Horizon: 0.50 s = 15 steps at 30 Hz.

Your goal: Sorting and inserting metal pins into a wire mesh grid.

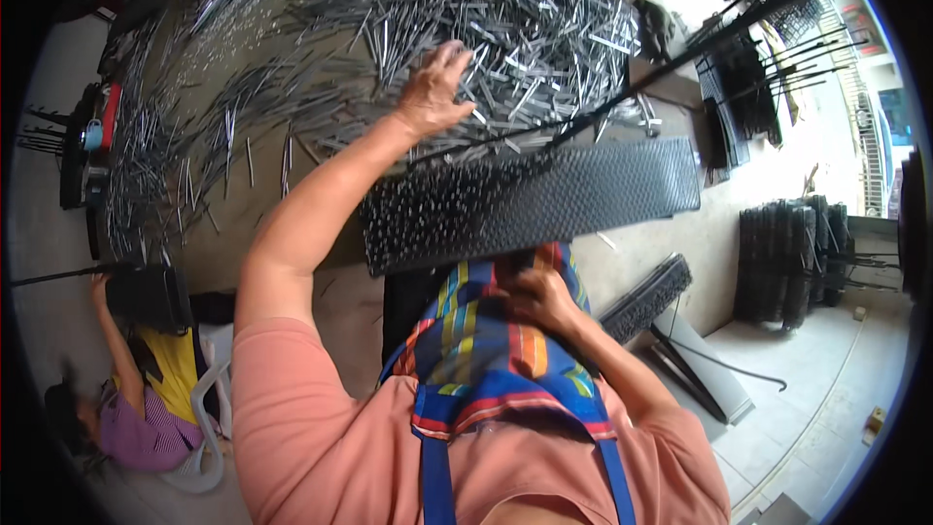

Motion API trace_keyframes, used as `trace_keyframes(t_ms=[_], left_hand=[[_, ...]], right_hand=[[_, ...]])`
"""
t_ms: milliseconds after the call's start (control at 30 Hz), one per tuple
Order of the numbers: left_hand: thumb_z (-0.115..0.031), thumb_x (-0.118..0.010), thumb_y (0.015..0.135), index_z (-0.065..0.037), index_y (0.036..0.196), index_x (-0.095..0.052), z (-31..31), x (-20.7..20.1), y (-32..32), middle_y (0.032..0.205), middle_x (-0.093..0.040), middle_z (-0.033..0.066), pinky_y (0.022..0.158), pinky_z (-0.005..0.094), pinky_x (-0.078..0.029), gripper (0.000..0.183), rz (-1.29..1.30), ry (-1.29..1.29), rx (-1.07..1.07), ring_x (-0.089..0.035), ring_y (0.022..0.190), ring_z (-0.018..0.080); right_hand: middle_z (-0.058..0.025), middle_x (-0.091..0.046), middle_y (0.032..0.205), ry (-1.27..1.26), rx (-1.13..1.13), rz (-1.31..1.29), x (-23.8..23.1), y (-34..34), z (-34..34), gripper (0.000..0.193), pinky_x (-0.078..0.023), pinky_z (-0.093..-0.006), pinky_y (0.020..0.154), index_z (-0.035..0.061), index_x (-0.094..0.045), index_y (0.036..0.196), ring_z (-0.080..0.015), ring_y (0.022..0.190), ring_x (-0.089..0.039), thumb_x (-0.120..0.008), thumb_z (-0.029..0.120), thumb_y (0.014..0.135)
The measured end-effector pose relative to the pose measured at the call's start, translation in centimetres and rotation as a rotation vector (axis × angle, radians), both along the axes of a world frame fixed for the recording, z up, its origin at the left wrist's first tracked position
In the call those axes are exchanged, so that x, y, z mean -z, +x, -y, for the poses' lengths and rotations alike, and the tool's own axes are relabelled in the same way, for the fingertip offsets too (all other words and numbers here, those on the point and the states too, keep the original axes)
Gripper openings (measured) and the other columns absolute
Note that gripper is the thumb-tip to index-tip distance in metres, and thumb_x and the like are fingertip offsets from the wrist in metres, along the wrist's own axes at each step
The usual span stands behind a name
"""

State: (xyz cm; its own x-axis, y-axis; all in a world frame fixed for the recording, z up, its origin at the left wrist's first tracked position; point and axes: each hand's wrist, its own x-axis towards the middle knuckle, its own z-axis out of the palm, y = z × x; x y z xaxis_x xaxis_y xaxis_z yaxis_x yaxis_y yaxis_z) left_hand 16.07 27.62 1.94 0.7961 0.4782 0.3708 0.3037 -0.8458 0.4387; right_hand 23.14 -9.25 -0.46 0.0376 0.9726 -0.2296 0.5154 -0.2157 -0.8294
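Observation:
My left hand [434,95] reaches over a large heap of thin, shiny grey strips [525,19]. Its fingers are stretched out with the thumb apart, and I see nothing held. In front of me lies a long black panel [622,183] with a grid of small holes or cells. Many short pieces stick up from its left half, while the right part looks smooth. My right hand [544,299] is curled over the striped apron [462,316] at my lap, just below the panel's near edge. Its fingers are slightly blurred, and what they hold cannot be made out.
A long dark rod [671,68] slants across at the upper right. Stacked black panels [777,262] stand on the right floor. Another dark panel [651,297] leans near my right forearm. A person [146,418] sits at lower left, one hand at a black block [146,297].

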Motion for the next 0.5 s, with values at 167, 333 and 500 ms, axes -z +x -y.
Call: trace_keyframes(t_ms=[167, 333, 500], left_hand=[[-0.029, -0.079, 0.069, -0.002, 0.129, -0.045, -3.8, 4.0, 4.1, 0.127, -0.047, 0.0236, 0.095, 0.0461, -0.046, 0.075, 0.015, -0.031, -0.165, -0.05, 0.116, 0.0407], [-0.03, -0.08, 0.069, 0.005, 0.126, -0.04, -9.8, 6.1, 4.5, 0.124, -0.046, 0.0251, 0.094, 0.0445, -0.045, 0.078, 0.072, 0.01, -0.426, -0.051, 0.109, 0.0411], [-0.046, -0.076, 0.072, 0.004, 0.126, -0.041, -14.4, 5.8, 5.2, 0.129, -0.046, 0.0277, 0.099, 0.0476, -0.041, 0.081, -0.072, -0.003, -0.593, -0.05, 0.116, 0.0416]], right_hand=[[-0.0064, -0.065, 0.078, -0.081, 0.386, 0.275, -9.8, 9.7, -1.1, 0.018, -0.053, -0.0271, 0.064, 0.0012, -0.069, 0.095, -0.0149, 0.07, -0.063, -0.067, -0.003, 0.077], [-0.0054, -0.067, 0.072, 0.134, 0.568, 0.446, -11.3, 21.0, -12.2, 0.009, -0.046, -0.0245, 0.058, -0.0011, -0.069, 0.087, -0.0092, 0.064, -0.058, -0.067, 0.007, 0.083], [-0.0096, -0.069, 0.098, 0.256, 0.393, 0.535, -4.4, 26.2, -25.8, 0.042, -0.049, -0.0302, 0.074, 0.0067, -0.066, 0.112, -0.0175, 0.088, -0.065, -0.076, 0.027, 0.077]])
